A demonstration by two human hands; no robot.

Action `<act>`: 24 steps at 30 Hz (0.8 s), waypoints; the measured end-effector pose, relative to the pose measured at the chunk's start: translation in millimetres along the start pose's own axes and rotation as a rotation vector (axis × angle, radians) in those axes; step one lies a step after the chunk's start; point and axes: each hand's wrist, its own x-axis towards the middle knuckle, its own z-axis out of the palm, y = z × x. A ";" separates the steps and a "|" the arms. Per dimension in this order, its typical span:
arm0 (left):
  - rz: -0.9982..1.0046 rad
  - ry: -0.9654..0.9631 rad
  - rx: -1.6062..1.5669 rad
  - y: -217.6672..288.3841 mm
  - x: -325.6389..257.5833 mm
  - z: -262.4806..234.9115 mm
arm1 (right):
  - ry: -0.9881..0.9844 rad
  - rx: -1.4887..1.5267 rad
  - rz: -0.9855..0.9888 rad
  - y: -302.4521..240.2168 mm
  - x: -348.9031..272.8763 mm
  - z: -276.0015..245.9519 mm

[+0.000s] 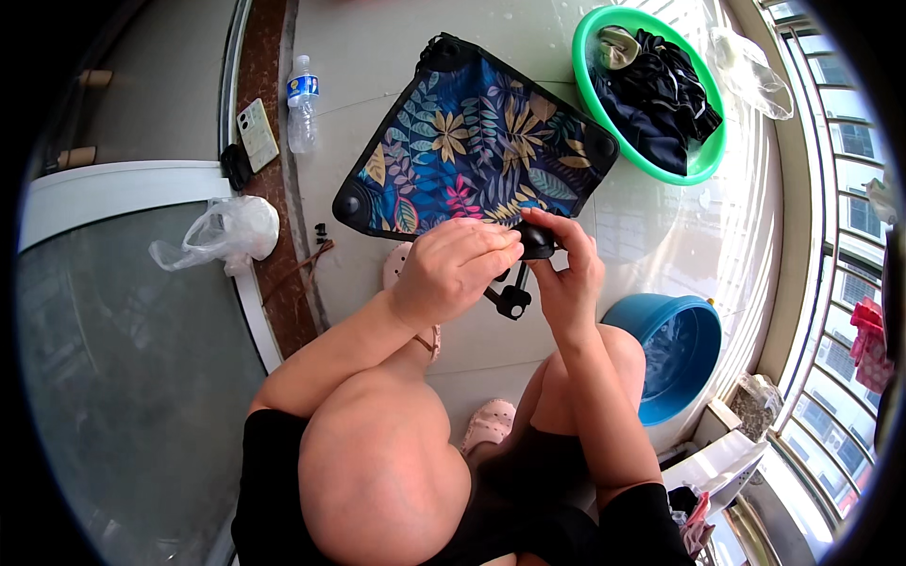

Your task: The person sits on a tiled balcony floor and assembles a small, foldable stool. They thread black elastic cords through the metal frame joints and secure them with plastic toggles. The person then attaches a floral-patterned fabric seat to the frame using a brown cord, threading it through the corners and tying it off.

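A folding stool with a dark blue leaf-print fabric seat [472,146] lies tilted on the pale tiled floor in front of me. My left hand [453,266] and my right hand [564,269] meet at its near corner. Both close around the black corner cap [538,241] and the black frame leg [512,300] that hangs below it. My knees fill the lower middle of the view.
A green basin [703,160] of dark clothes stands at the back right, a blue basin [675,354] by my right knee. A water bottle [302,108], a phone [257,134] and a clear plastic bag [222,234] lie left, by a glass door. Window bars run along the right.
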 end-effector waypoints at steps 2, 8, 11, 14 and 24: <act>0.031 0.004 0.021 -0.9 -0.6 0.7 | -0.027 0.011 0.029 0.6 -1.1 1.3; 0.029 -0.001 0.028 -5.5 -4.9 0.5 | -0.125 -0.089 -0.051 -8.3 3.0 -5.5; 0.029 -0.005 0.034 -8.9 -8.3 0.5 | -0.156 0.021 -0.087 -16.7 6.4 -14.8; 0.034 -0.020 0.031 -10.9 -8.7 1.3 | -0.049 -0.009 0.041 -13.9 -1.8 -20.9; -0.120 -0.081 0.008 -7.7 -11.1 8.6 | -0.298 -0.373 0.243 -25.2 -8.9 -11.3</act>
